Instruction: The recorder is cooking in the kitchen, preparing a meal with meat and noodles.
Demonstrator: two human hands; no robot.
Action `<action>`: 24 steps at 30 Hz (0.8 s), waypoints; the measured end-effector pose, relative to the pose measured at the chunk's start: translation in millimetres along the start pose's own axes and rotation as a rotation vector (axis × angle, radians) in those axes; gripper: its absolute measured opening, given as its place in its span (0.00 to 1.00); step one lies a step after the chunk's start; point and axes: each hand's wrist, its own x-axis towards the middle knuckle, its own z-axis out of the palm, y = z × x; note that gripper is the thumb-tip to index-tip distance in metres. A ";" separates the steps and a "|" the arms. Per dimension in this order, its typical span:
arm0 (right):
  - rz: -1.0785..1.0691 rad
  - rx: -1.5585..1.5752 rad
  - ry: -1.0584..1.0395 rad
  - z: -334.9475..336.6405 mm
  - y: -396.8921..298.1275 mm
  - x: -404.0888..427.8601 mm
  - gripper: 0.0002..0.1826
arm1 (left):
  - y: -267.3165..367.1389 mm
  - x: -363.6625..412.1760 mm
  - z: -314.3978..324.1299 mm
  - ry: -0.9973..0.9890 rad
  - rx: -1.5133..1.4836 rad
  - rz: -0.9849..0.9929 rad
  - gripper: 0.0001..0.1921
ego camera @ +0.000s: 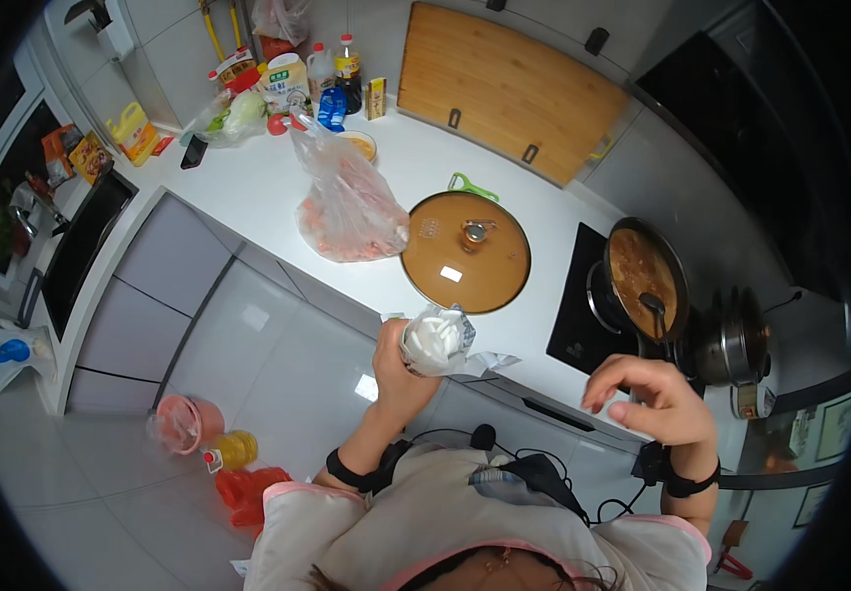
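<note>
My left hand (404, 373) is closed around an opened plastic bag of white sliced pieces (436, 341), held upright at the counter's front edge. The bag's mouth faces up. My right hand (651, 402) holds nothing, its fingers curled and apart, in front of the black cooktop (588, 325). Beyond it, a pan of brown stew (636, 277) stands on the cooktop with a black ladle (653, 303) in it. A glass lid with a brown tint (462, 258) lies on the white counter behind the bag.
A plastic bag of pinkish food (351, 199) sits left of the lid, with a green peeler (473, 188) behind the lid. A wooden cutting board (506, 89) leans on the wall. Pots (728, 340) stand right of the pan. A pink bucket (200, 422) and oil bottle (234, 449) are on the floor.
</note>
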 end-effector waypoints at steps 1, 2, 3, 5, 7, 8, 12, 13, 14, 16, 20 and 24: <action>0.000 -0.016 0.055 -10.4 6.5 -12.7 0.08 | 5.4 -3.3 7.5 0.000 0.010 0.001 0.22; 0.037 -0.043 0.112 -20.8 12.2 -26.3 0.08 | 10.9 -7.4 15.7 0.006 -0.008 -0.016 0.21; 0.065 -0.085 0.151 -32.3 18.3 -41.6 0.08 | 16.6 -9.4 23.7 0.007 -0.028 -0.026 0.21; 0.056 -0.084 0.252 -50.9 39.4 -66.3 0.09 | 21.1 -15.7 39.0 -0.003 -0.006 -0.031 0.20; 0.103 -0.106 0.361 -66.7 62.5 -90.2 0.09 | 25.8 -23.2 51.4 -0.082 0.086 -0.001 0.23; 0.146 -0.103 0.428 -73.0 74.8 -98.9 0.09 | 29.2 -26.1 57.5 -0.080 0.093 0.003 0.22; 0.231 -0.305 0.683 -92.5 140.8 -130.5 0.09 | 46.2 -31.6 79.0 -0.110 0.125 0.044 0.22; 0.245 -0.498 0.800 -95.8 154.8 -134.8 0.10 | 48.7 -32.7 82.7 -0.111 0.133 0.044 0.22; 0.321 -0.629 0.823 -99.9 166.7 -139.2 0.15 | 51.2 -33.6 86.0 -0.097 0.138 0.055 0.22; 0.348 -0.761 0.875 -107.7 196.4 -149.7 0.18 | 54.4 -35.7 92.7 -0.091 0.139 0.067 0.22; 0.524 -0.901 0.868 -110.6 225.9 -154.1 0.28 | 57.8 -41.2 95.7 -0.103 0.162 0.032 0.22; 0.586 -0.672 0.819 -112.6 234.0 -152.2 0.31 | 63.9 -42.7 101.1 -0.074 0.080 -0.010 0.19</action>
